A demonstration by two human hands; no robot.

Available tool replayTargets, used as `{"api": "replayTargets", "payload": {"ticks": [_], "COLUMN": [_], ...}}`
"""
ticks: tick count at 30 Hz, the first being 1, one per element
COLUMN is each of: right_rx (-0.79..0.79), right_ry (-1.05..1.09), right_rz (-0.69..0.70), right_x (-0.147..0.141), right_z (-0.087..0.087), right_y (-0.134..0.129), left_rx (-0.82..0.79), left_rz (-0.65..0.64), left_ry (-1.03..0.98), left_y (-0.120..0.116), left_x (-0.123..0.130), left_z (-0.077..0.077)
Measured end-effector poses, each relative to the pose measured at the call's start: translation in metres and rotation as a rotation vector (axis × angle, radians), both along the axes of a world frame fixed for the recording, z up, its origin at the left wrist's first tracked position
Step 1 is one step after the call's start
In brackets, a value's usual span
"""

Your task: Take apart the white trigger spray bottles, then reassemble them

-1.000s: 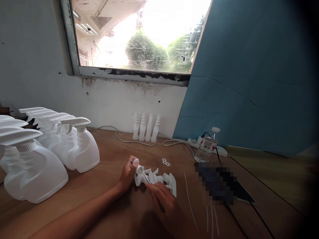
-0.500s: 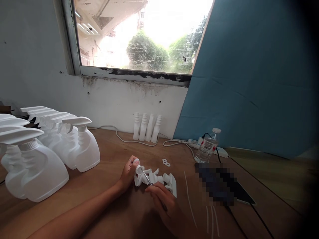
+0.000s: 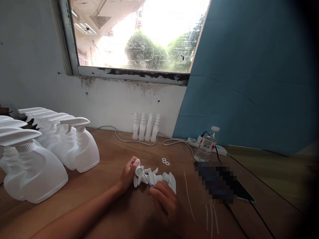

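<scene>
My left hand (image 3: 127,173) is closed on a white spray trigger head (image 3: 138,171), its round collar turned toward my right hand. A thin screwdriver (image 3: 147,179) with a metal shaft is gripped in my right hand (image 3: 164,199). The shaft's tip reaches the collar opening; how deep it goes I cannot tell. More white spray heads (image 3: 171,181) lie loose on the table just beyond my right hand, partly hidden by it. Flat white washers (image 3: 164,161) lie a little farther back. Thin white dip tubes (image 3: 188,196) rest to the right of my right hand.
White spray bottles (image 3: 47,169) with heads fitted stand in rows at the left. Several narrow white bottles (image 3: 142,127) line the wall. At the right are a clear water bottle (image 3: 204,147), a power strip (image 3: 221,150), cables and a partly blurred dark device (image 3: 238,187).
My right hand has shifted slightly with the screwdriver, its tip still at the collar. My left hand keeps its hold. The whole view has moved a little.
</scene>
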State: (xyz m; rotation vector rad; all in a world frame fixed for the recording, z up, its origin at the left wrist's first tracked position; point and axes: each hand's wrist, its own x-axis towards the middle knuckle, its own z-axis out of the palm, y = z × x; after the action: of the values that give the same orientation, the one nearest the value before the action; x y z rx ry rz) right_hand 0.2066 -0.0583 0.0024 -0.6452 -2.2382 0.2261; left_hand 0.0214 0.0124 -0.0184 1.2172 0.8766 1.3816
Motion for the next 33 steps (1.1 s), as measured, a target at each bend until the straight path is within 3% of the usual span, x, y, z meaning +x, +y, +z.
{"api": "replayTargets", "payload": {"ticks": [5,11,17,24,33], "right_rx": [0.103,-0.003,0.112,-0.031,0.153], "right_ry": [-0.087,-0.064,-0.167,-0.100,-0.100], "right_rz": [-0.095,-0.067,-0.090,0.008,0.009], "right_x": [-0.005,-0.003,-0.007,0.002,0.002], "right_z": [-0.006,-0.005,-0.007,-0.008,-0.004], "right_y": [-0.002,-0.003,-0.002,0.002,0.003], "left_rx": [0.038,0.052,0.081,0.011,-0.018], "left_rz": [0.071,0.045,0.023,-0.045,-0.036], "left_ry": [0.080,0.085,0.087,0.054,0.027], "left_y": [-0.002,-0.002,0.001,0.002,-0.003], "left_x": [0.001,0.001,-0.003,-0.004,0.000], "left_z": [0.000,0.000,-0.003,-0.001,0.004]}}
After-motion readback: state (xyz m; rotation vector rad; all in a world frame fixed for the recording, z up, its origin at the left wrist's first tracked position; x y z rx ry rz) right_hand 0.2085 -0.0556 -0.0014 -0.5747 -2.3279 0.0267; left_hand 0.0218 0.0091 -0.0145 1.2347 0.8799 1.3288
